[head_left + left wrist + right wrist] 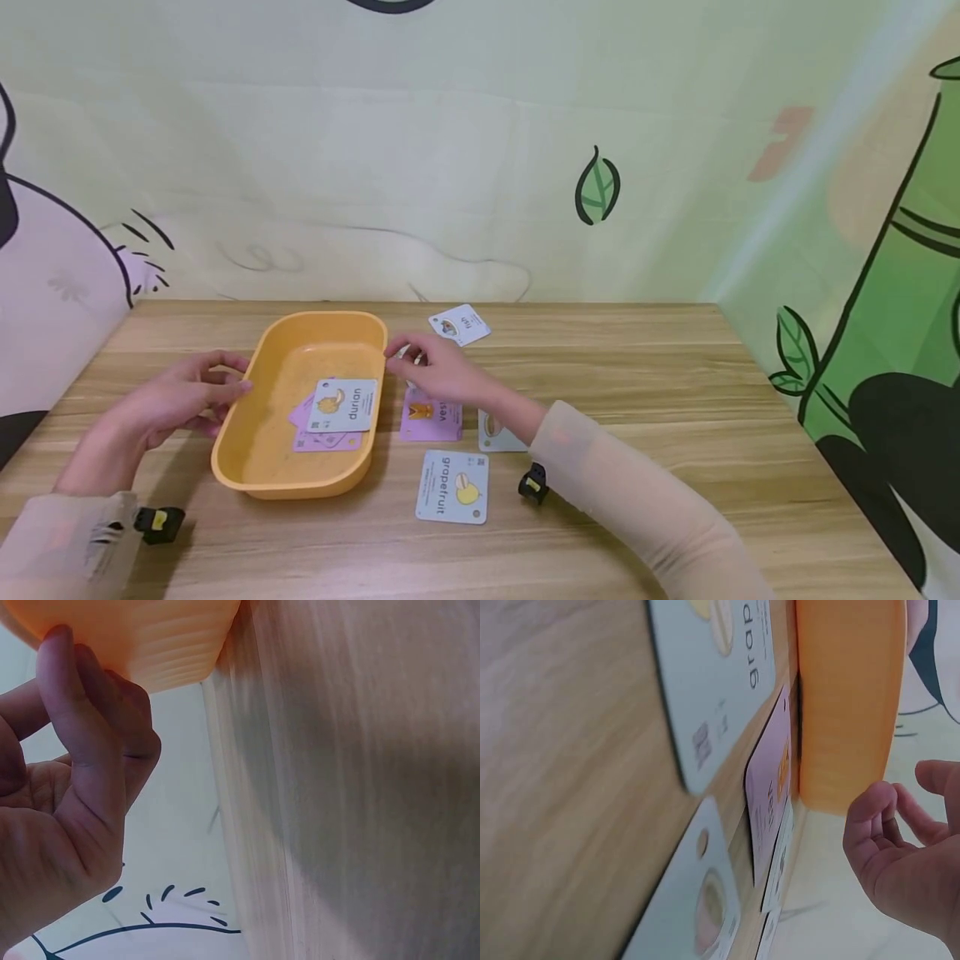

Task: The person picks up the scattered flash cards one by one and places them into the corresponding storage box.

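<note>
A yellow-orange tray (258,467) stands on the wooden table, holding a blue-white "durian" card (341,406) on top of purple cards (326,442). My left hand (180,400) is at the tray's left side, its fingertips touching the outer wall by the rim. Beside the right rim is my right hand (442,367), fingers loosely bent, thumb apart from them and no card between. Under and near this hand lie a purple "vest" card (431,423) and a partly hidden pale card. A "grapefruit" card (452,487) lies nearer to me.
Toward the back edge a "fish" card (460,324) lies at an angle. Another pale card (498,437) is partly covered by the right forearm. Behind the table hangs a printed backdrop (465,167).
</note>
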A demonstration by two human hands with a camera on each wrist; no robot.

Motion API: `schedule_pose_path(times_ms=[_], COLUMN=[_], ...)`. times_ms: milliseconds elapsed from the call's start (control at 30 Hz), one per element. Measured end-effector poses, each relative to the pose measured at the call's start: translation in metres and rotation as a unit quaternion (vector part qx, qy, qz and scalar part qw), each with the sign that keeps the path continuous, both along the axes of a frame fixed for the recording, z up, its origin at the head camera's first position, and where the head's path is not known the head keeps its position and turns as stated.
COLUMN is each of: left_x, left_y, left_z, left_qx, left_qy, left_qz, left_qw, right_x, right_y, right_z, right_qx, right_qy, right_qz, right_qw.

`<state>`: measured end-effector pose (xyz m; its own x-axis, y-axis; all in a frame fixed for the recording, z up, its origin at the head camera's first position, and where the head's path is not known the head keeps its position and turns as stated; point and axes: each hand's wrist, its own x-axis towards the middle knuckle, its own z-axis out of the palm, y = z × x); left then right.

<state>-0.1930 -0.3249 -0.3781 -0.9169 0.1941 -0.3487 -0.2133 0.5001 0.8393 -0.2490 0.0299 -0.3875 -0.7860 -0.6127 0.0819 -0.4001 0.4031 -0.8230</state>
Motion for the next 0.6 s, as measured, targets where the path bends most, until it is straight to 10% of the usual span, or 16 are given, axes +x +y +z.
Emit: schedule_pose_path(times_ms=[600], left_x=[0.001], left_y=[0.001], left_z=[0.001], left_qx=[-0.006], left_qy=[0.002], left_qz=[0.004], left_qw=[1.0], right_x=[-0.01], right_y=[0.07], right_z=[-0.001], right_qx=[0.112], right_qy=[-0.048], right_qz=[0.051], right_qw=[0.991])
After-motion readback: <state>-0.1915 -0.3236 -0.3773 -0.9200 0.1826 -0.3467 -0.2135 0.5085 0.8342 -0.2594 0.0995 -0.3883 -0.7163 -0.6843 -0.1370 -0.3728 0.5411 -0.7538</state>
